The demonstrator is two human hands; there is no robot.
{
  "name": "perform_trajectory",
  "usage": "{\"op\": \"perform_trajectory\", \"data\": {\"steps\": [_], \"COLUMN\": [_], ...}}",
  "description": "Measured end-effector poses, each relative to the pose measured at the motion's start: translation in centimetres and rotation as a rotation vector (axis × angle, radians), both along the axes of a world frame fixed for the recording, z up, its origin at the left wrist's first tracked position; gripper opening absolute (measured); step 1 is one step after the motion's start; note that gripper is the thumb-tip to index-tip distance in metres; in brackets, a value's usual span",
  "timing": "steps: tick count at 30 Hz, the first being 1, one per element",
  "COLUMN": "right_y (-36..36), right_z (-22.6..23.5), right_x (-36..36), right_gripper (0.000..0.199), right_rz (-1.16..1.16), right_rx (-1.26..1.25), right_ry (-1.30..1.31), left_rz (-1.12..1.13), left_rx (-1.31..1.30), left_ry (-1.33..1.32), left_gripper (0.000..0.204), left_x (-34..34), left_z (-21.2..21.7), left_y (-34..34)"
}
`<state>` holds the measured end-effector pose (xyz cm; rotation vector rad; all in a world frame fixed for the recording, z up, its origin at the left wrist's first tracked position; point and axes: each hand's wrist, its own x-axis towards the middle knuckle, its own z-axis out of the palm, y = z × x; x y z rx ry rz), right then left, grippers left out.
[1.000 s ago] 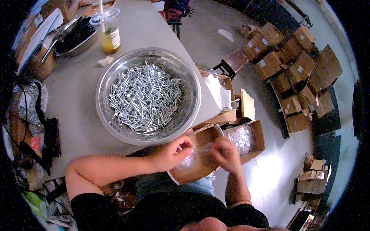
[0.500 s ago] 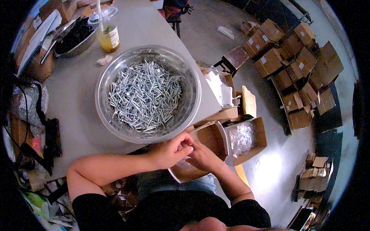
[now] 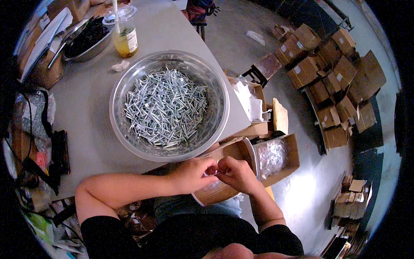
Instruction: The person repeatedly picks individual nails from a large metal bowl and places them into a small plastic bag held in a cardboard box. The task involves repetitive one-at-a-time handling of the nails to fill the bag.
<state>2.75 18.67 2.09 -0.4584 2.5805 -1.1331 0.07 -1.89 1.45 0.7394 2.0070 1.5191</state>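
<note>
- Your two hands meet over the near box [image 3: 239, 149], just beyond the table's near edge.
- Your left hand [image 3: 189, 175] has its thumb and forefinger bent toward each other in a nearly closed pinch, with a small gap behind the tips.
- Your right hand [image 3: 239, 175] is curled, thumb and forefinger drawn together, the tips right beside those of the left.
- Something thin and pale seems to show at your fingertips, but it is too small to tell what it is or which hand has it.
- Clear plastic [image 3: 210, 187] lies in the near box below your fingers; its pieces cannot be counted.
- One basin [image 3: 218, 108], clear-walled, stands on the one table [image 3: 86, 129], just ahead of your left hand.
- The screws [image 3: 166, 110] heaped in it are too many to count.
- One second box [image 3: 294, 157], right of the near one, holds clear bags [image 3: 272, 155], uncounted in their heap.
- Past the basin: one cup [image 3: 126, 43] with one straw [image 3: 115, 17], and one white wad [image 3: 120, 66].
</note>
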Motion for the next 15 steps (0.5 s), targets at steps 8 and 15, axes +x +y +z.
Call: {"op": "perform_trajectory", "data": {"steps": [8,15], "right_y": [0.3,-5.7], "right_z": [5.6,9.6], "right_x": [-2.5,-7.8], "right_gripper": [0.026,0.045], "right_rz": [-0.025,0.404], "right_rx": [0.007,0.155], "right_ry": [0.226,0.612], "left_rz": [0.041,-0.046], "left_rx": [0.095,-0.046], "left_ry": [0.203,0.325], "left_gripper": [0.017,0.026], "left_x": [0.1,0.9], "left_z": [-1.1,-1.8], "left_y": [-0.3,0.1]}}
